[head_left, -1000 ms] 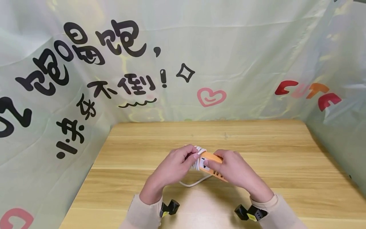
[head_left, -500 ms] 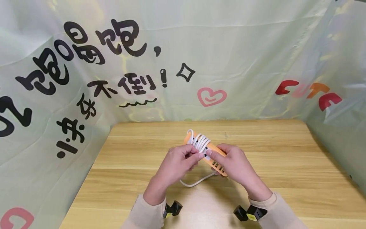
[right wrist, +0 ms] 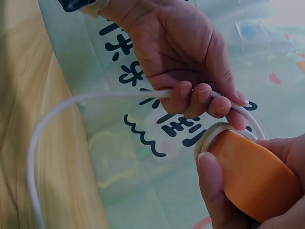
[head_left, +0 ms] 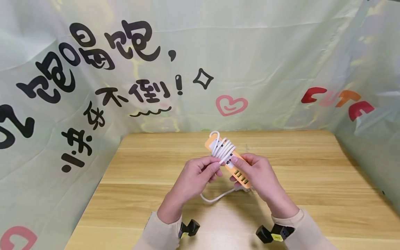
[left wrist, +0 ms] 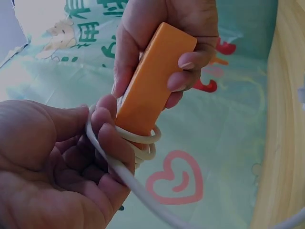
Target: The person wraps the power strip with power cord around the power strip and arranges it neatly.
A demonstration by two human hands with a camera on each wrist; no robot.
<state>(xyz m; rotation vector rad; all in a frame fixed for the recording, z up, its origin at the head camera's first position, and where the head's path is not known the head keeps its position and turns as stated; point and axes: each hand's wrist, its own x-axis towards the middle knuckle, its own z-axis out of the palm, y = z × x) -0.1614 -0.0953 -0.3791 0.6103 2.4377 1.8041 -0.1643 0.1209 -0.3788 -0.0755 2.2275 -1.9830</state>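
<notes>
An orange power strip [head_left: 239, 173] with a white socket face and several USB ports slants up and to the left above the table. Several turns of its white cord [head_left: 225, 148] are wound round its upper half. My right hand [head_left: 257, 172] grips the lower end, thumb on the face; the right wrist view shows the strip's plain orange back [right wrist: 257, 176]. My left hand [head_left: 198, 175] pinches the cord [left wrist: 125, 174] between thumb and fingers beside the wound turns. From there the loose cord loops below the hands towards a plug [head_left: 245, 189] under the strip, partly hidden.
A wooden table [head_left: 150, 152] lies under both hands. Printed cloth [head_left: 272, 69] with writing and a pink heart hangs behind and at both sides. Black wrist cameras [head_left: 189, 228] sit at the light sleeves.
The power strip has risen and turned more upright, so its wound cord and ports show more. My left hand has come from over the turns to the cord beside them.
</notes>
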